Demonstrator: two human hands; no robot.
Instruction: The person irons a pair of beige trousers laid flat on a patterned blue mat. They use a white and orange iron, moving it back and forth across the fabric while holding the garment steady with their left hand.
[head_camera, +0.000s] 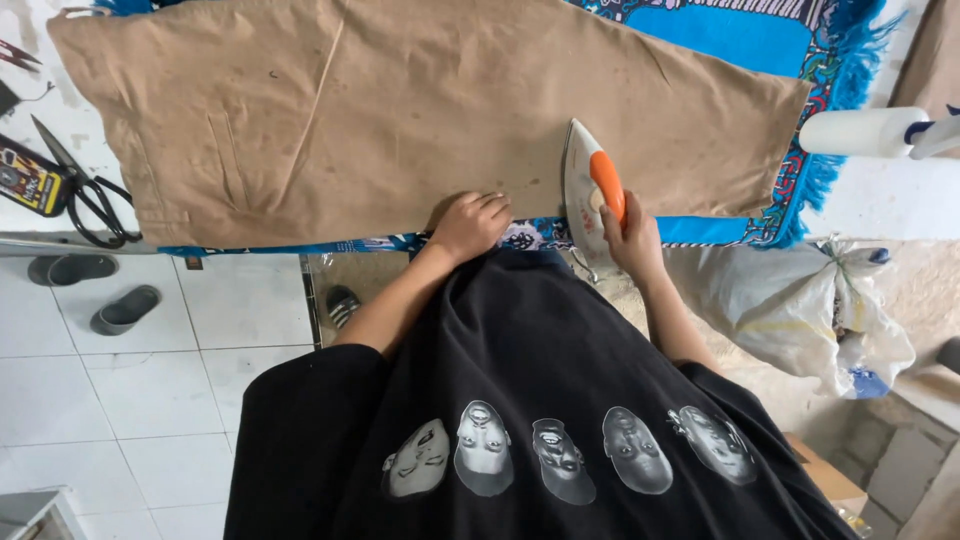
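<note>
Pressing step: your right hand has its fingers closed around the iron at the near edge of the tan cloth, your left hand lies flat just beside it, fingers loosely curled and empty, so next probably slide over smoothed fabric.

Black-handled scissors lay at table's left edge, a small dark packet just beside them. White spray bottle sat far right. Blue patterned cloth w/ fringe covered the table. Grey slippers were on the white floor tiles; tied plastic bag slumped lower right.
</note>
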